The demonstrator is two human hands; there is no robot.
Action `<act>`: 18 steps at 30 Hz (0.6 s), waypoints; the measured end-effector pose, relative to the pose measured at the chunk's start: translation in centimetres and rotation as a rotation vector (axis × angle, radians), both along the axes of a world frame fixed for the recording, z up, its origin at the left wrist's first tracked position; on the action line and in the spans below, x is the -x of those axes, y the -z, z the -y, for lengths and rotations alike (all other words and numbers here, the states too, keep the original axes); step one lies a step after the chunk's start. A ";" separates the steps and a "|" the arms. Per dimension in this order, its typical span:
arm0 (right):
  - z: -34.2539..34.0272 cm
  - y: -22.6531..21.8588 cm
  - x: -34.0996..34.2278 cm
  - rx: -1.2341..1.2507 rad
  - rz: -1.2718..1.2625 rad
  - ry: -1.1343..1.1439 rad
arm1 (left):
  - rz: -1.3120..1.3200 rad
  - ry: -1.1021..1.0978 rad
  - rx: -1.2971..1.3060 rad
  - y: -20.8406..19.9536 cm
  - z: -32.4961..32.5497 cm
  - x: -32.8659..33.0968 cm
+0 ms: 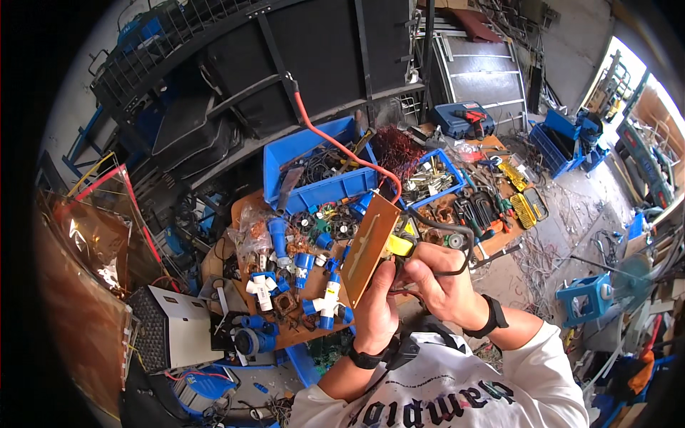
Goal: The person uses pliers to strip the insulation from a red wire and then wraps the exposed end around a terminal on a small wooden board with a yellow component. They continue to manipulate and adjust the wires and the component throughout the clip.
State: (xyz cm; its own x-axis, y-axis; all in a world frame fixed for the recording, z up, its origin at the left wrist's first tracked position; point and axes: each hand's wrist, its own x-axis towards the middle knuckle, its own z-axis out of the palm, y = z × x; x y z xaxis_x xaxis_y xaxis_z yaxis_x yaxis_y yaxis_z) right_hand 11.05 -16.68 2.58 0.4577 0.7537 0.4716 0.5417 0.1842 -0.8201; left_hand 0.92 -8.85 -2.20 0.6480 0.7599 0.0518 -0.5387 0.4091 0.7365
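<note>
Gripping brown panel (372, 250) in left hand (377, 312)

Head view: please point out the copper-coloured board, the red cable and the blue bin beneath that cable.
Copper-coloured board (373, 246), head view: its flat face.
Red cable (333, 146), head view: its middle stretch.
Blue bin (332, 192), head view: its near outer wall.

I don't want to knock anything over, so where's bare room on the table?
A little bare table shows at right, in front of the tools. Another patch borders the blue-and-white plugs, at the near edge. It's crowded around the blue bin.
</note>
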 end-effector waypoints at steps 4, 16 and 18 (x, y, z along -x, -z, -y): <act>-0.4 0.5 0.9 0.091 -0.015 0.043 | -0.252 -0.082 -0.173 1.0 -0.5 0.2; -1.1 0.7 0.0 0.152 -0.019 0.014 | -0.211 -0.173 -0.190 2.9 -2.6 -1.5; -0.7 0.8 -0.6 0.186 -0.122 -0.034 | -0.093 -0.147 -0.038 1.2 -2.3 -1.8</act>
